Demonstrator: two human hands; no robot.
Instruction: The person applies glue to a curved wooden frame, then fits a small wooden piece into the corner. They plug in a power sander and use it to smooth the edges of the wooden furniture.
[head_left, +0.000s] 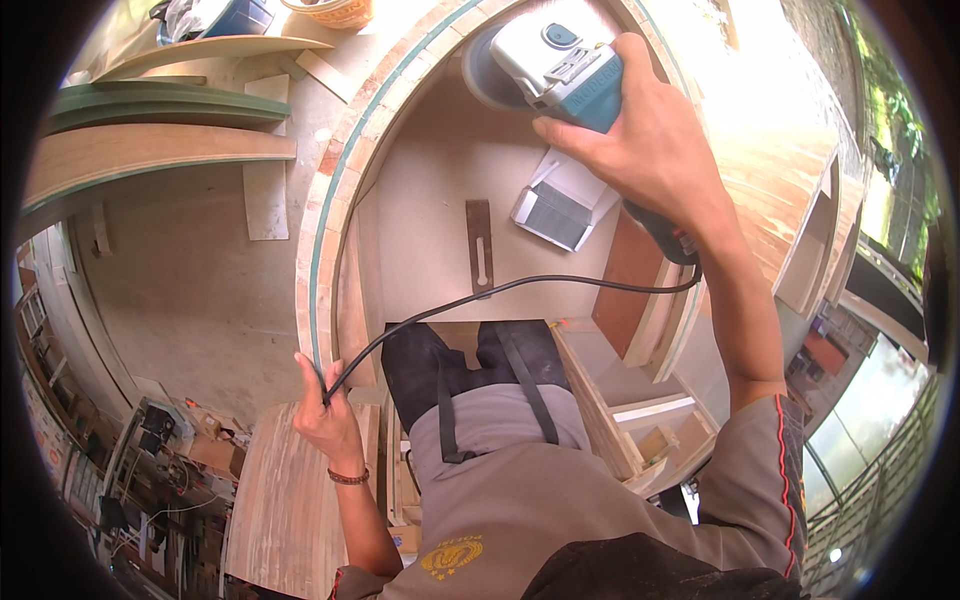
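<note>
My right hand (660, 135) wraps round a teal and silver angle grinder (590, 88) at the upper middle, thumb along its near side. The grinder's round disc (487, 70) is at the inner side of a curved wooden frame (308, 245), built of pale blocks with a teal stripe. Whether the disc touches the wood I cannot tell. From the grinder's handle a black power cord (520, 283) sweeps left to my left hand (332, 425). That hand pinches the cord beside the frame's near left end, one finger stretched up along the rim.
Inside the curve lie a brown slotted wood piece (479, 240) and an open white carton (555, 215) with a grey lining. Curved panels (160, 155) stand at the upper left. A striped wooden board (285, 500) sits lower left, and a partitioned wooden box (650, 415) is right of my legs.
</note>
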